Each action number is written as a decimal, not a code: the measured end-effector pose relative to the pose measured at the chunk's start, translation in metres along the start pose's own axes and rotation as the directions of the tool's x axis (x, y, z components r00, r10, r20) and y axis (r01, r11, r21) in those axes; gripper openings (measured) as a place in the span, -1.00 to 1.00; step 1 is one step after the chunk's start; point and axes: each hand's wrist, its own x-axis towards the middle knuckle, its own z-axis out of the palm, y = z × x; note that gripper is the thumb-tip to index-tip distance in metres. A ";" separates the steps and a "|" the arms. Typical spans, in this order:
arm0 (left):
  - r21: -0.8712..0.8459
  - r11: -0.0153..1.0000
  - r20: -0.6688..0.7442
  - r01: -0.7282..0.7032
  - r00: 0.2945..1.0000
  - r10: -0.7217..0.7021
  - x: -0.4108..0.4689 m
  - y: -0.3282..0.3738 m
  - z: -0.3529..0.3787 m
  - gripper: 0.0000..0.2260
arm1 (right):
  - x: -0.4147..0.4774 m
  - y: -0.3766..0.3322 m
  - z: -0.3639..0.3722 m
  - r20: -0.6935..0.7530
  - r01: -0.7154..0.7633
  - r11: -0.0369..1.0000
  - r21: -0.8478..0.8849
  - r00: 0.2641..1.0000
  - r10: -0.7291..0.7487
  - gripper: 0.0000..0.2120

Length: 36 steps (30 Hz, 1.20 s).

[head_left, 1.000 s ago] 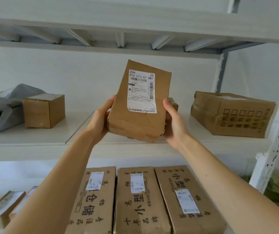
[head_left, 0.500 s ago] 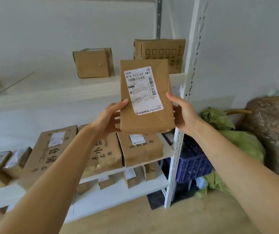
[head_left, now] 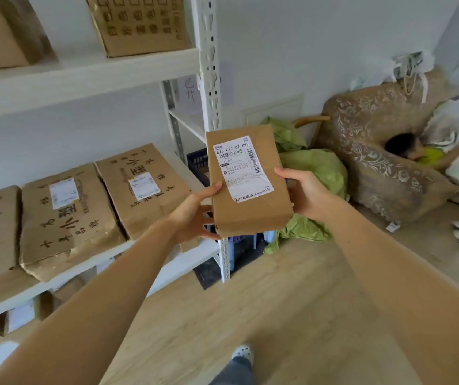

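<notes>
Since the earlier frame the parcel (head_left: 253, 215) has been carried rightward, away from the shelves, and it is now held nearly upright in front of the rack's white perforated upright (head_left: 208, 65), above a pale wood-grain floor (head_left: 264, 301). It is grasped at both side edges: the left hand (head_left: 192, 218) is curled round the left edge with the thumb laid on the front, and the right hand (head_left: 309, 195) is curled round the right edge. The parcel is a flat pack of creased brown paper, and on its white label (head_left: 243, 168) "B76 C12-07 HW2" can be read above barcodes and small print that cannot be made out. On the middle shelf (head_left: 94, 266) at the left, large crumpled brown cartons (head_left: 64, 218) with black brush-style characters and white labels are laid side by side. Crumpled green bags (head_left: 314, 168) are seen just behind the parcel, and a brown armchair (head_left: 375, 151) with a pale floral pattern is set at the far right against the plain white wall.
</notes>
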 end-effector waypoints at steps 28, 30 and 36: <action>-0.362 0.929 -0.303 0.071 0.934 -0.190 0.397 0.064 0.048 -0.49 | 0.366 -0.066 -0.169 -0.054 -0.168 0.956 -0.241 0.986 0.160 -0.44; -0.399 0.915 -0.325 0.051 0.926 -0.193 0.424 0.065 0.042 -0.51 | 0.398 -0.063 -0.174 -0.057 -0.168 0.957 -0.237 0.986 0.159 -0.39; -0.472 0.880 -0.420 0.041 0.868 -0.265 0.502 0.065 0.017 -0.11 | 0.495 -0.047 -0.180 -0.069 -0.198 0.962 -0.186 0.980 0.188 -0.26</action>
